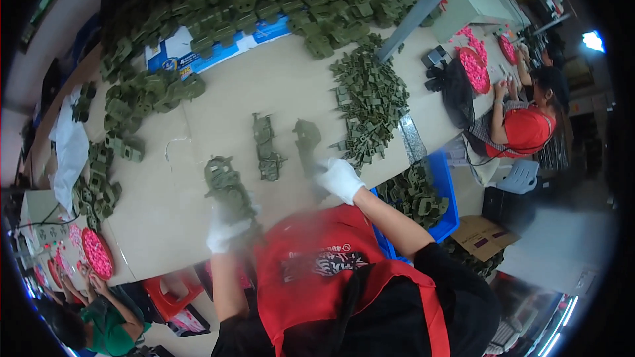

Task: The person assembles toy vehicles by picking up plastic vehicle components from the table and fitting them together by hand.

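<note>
White gloves cover both my hands. My left hand (227, 228), smeared by motion, is closed round the lower end of an olive-green moulded plastic part (225, 178). My right hand (340, 180) grips a second, flatter olive-green plastic part (307, 137), its lower end blurred beside the fingers. Between the two, a narrow olive-green plastic part (266, 147) lies by itself on the table, touched by neither hand. Exact kinds of these parts cannot be told.
Olive-green pieces heap along the table's (159, 178) far side, and a pile of small green pieces (370, 102) lies right of my hands. A blue bin (452, 208) stands below the right edge. A grey post (423, 13) rises there. Co-workers sit at both sides near pink pieces.
</note>
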Motion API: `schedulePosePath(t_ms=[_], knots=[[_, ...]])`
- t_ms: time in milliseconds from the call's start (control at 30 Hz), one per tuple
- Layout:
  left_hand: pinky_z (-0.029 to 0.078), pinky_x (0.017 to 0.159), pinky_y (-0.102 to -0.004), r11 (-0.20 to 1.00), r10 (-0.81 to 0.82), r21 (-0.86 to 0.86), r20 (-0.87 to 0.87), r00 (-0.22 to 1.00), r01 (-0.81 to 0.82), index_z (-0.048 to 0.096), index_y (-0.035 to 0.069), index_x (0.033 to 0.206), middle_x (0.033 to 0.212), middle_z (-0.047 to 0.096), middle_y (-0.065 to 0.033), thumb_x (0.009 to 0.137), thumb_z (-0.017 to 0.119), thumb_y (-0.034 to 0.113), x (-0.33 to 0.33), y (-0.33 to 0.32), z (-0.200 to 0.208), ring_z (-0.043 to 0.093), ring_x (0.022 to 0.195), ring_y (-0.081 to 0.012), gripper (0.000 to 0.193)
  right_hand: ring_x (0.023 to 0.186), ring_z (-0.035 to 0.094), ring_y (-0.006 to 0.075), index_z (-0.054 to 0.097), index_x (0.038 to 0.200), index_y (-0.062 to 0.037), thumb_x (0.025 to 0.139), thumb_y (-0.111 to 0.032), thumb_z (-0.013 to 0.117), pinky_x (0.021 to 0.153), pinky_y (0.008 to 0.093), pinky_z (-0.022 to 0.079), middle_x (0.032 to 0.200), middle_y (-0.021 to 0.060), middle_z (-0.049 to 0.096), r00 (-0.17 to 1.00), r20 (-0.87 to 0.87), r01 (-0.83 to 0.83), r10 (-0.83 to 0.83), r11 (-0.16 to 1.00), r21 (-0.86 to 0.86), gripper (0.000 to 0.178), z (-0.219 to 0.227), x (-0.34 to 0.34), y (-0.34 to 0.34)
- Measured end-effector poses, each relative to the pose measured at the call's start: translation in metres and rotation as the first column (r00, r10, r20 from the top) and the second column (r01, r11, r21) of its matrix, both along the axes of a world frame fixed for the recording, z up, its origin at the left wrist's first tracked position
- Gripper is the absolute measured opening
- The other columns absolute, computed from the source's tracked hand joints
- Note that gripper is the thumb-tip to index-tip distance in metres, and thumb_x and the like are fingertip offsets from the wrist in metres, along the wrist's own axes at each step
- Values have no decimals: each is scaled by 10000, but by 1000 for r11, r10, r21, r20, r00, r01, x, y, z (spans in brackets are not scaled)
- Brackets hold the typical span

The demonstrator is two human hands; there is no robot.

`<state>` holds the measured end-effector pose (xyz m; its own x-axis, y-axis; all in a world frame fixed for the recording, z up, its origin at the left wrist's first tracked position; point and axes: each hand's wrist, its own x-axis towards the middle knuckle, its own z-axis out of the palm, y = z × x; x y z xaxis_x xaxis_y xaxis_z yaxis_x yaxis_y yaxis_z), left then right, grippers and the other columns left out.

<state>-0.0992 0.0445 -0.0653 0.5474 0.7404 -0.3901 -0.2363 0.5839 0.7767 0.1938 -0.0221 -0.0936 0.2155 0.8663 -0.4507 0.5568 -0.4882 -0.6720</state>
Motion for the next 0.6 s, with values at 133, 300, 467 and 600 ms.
schedulePosePath(t_ms=[133, 300, 467, 600], knots=[[560, 822, -483, 920, 120, -380, 45, 992, -94, 365, 25, 1367, 1182, 576, -170, 601, 867, 374, 38, 3, 33, 622, 1007, -326, 981, 967, 635, 356, 559, 1255, 13, 776, -406, 621, 846, 425, 498, 1065, 224, 654, 994, 107, -33, 14, 983, 183, 640, -30, -4, 27], [503, 770, -437, 995, -64, -77, 75, 995, 69, 520, 82, 1248, 1063, 623, -129, 773, 620, 559, 50, 3, -24, 614, 935, -273, 681, 883, 675, 312, 697, 944, -37, 798, -245, 587, 741, 439, 533, 982, 167, 684, 776, 616, 171, -139, 985, 8, 277, -30, 85, 88], [525, 879, -436, 990, 10, -140, 73, 997, 0, 471, 2, 1303, 1140, 613, -143, 730, 728, 409, 92, 13, -8, 614, 996, -272, 748, 850, 680, 319, 722, 828, -77, 788, -236, 587, 739, 438, 527, 884, 161, 695, 684, 723, -7, 97, 992, -126, 212, -75, 144, 100], [398, 1001, -314, 975, 55, -220, 334, 941, 21, 383, -30, 1388, 1211, 575, -115, 833, 579, 166, 99, 17, 1, 545, 1127, -210, 620, 951, 653, 335, 696, 964, -57, 782, -353, 643, 804, 433, 516, 1013, 195, 672, 721, 692, -7, 31, 999, -38, 352, -47, 135, 106]])
